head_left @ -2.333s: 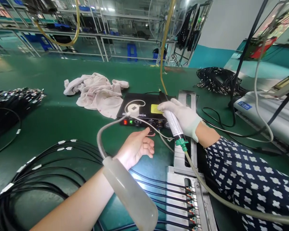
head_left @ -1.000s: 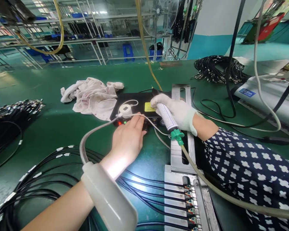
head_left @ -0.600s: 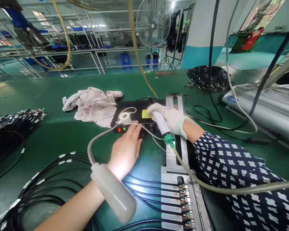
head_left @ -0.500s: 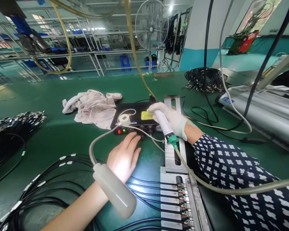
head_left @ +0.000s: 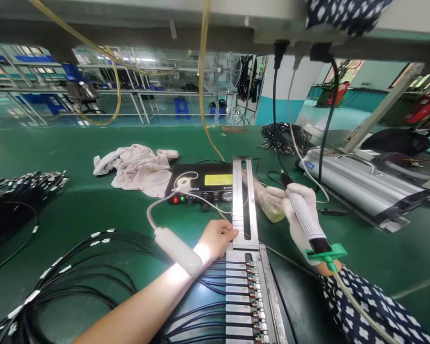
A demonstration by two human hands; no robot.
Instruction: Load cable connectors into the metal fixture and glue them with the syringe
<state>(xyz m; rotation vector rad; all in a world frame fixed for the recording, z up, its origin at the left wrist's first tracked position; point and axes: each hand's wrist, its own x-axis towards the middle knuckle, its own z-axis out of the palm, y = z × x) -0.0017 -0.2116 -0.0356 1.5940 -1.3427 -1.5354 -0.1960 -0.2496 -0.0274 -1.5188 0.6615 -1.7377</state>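
My bare left hand (head_left: 218, 239) has its fingers curled at the left edge of the slotted metal plate (head_left: 238, 210), thumb and fingertips against it. In my gloved right hand (head_left: 301, 215) is a white dispensing syringe (head_left: 307, 215) with a green cap and a hose, tilted, to the right of the plate. Below the plate, black cables (head_left: 215, 315) lie side by side in a metal fixture (head_left: 236, 296), their ends in a row. A lit lamp (head_left: 179, 251) shines on my left wrist. Behind stands a black controller box (head_left: 197, 184).
White cloth (head_left: 139, 167) lies at the back left. Cable bundles are at the far left (head_left: 25, 196) and back right (head_left: 284, 137). A silver machine (head_left: 361, 181) stands right. A clear bag (head_left: 270, 203) lies behind the syringe. A yellow hose (head_left: 202, 71) hangs down.
My left hand has moved from the controller's front to the metal plate, and its fingers have curled. My right hand has moved right, away from the controller, with the syringe. The view has tilted up.
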